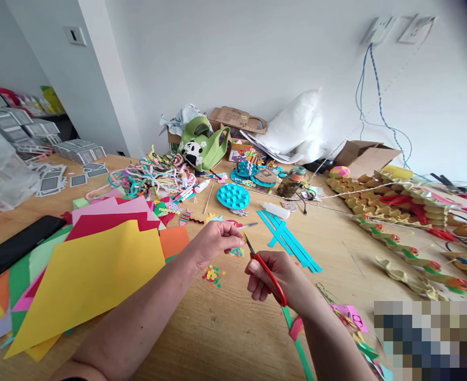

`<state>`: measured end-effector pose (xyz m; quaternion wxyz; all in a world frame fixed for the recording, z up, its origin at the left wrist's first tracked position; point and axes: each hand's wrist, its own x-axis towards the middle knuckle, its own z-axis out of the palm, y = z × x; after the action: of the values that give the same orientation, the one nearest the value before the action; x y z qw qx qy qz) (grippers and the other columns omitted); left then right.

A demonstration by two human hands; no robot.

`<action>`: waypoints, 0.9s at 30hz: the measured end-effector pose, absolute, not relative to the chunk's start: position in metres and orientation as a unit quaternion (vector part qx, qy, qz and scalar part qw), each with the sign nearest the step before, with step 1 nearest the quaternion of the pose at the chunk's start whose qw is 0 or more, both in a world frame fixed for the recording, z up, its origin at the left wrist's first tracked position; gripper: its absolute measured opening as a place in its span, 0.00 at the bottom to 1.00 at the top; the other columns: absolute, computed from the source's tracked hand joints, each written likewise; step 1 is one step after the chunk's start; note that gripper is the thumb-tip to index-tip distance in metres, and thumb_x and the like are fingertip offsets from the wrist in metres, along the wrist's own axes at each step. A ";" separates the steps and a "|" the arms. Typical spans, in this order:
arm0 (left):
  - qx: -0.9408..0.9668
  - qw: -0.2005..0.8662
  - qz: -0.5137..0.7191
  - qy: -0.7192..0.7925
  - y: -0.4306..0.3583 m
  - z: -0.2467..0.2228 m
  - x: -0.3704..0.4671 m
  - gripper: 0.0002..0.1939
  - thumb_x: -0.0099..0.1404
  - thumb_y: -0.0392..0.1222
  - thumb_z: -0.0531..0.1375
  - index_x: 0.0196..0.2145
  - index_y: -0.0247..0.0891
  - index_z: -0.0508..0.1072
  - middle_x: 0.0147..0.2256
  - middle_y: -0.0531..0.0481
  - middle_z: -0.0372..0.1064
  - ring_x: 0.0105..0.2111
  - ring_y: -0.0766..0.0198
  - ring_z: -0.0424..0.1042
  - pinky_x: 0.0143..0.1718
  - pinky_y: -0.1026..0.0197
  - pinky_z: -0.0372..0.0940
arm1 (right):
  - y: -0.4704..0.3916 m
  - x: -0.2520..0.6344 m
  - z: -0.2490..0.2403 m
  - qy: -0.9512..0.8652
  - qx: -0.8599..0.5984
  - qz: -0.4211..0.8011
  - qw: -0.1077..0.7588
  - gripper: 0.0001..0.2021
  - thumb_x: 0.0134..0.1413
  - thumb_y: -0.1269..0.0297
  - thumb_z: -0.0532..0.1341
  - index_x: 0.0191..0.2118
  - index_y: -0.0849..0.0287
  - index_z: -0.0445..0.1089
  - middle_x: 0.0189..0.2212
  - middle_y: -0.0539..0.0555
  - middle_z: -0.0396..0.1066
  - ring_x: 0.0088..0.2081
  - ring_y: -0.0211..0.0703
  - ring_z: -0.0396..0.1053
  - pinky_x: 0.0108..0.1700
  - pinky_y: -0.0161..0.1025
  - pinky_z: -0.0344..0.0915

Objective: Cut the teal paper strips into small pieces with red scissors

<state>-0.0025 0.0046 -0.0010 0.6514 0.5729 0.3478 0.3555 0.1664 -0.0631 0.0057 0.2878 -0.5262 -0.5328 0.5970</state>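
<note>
My right hand [271, 272] holds red-handled scissors [271, 279], their blades pointing up toward my left fingers. My left hand [221, 241] is closed in a pinch just left of the blade tips; a tiny yellow bit shows there, too small to name. A thin silvery point [249, 226] shows just beyond those fingers; whether it is held I cannot tell. Below the left hand lie small round paper dots [213, 274] in several colours, and a little heap of blue and yellow bits [237, 252]. Blue paper strips [289, 241] lie to the right of the hands.
Coloured paper sheets [98, 264] and a black phone [23, 246] are at left. Behind stand a blue egg-cup tray piece [233, 196], a green panda bag [204, 145] and a glass jar [292, 182]. Egg cartons [396, 203] spread at right; a white cord crosses the table.
</note>
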 end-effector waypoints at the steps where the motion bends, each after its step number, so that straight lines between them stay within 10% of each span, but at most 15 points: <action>1: 0.573 0.652 0.353 0.349 0.005 -0.001 -0.003 0.07 0.49 0.40 0.62 0.24 0.33 0.71 0.20 0.55 0.62 0.20 0.73 0.58 0.23 0.66 0.51 | -0.063 0.166 0.006 -0.533 -0.527 0.596 0.287 0.25 0.43 0.41 0.63 0.26 0.62 0.63 0.18 0.52 0.71 0.18 0.37 0.70 0.20 0.31 0.66; 27: 0.547 0.661 0.373 0.352 0.005 -0.003 -0.001 0.08 0.49 0.41 0.63 0.23 0.32 0.72 0.20 0.55 0.61 0.20 0.73 0.57 0.23 0.66 0.51 | -0.062 0.163 0.008 -0.524 -0.542 0.596 0.278 0.25 0.41 0.41 0.64 0.25 0.61 0.63 0.17 0.51 0.70 0.17 0.37 0.70 0.19 0.32 0.65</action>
<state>-0.0012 0.0054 -0.0028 0.6612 0.5472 0.3521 0.3733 0.1635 -0.0621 0.0084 0.2775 -0.5418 -0.5237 0.5960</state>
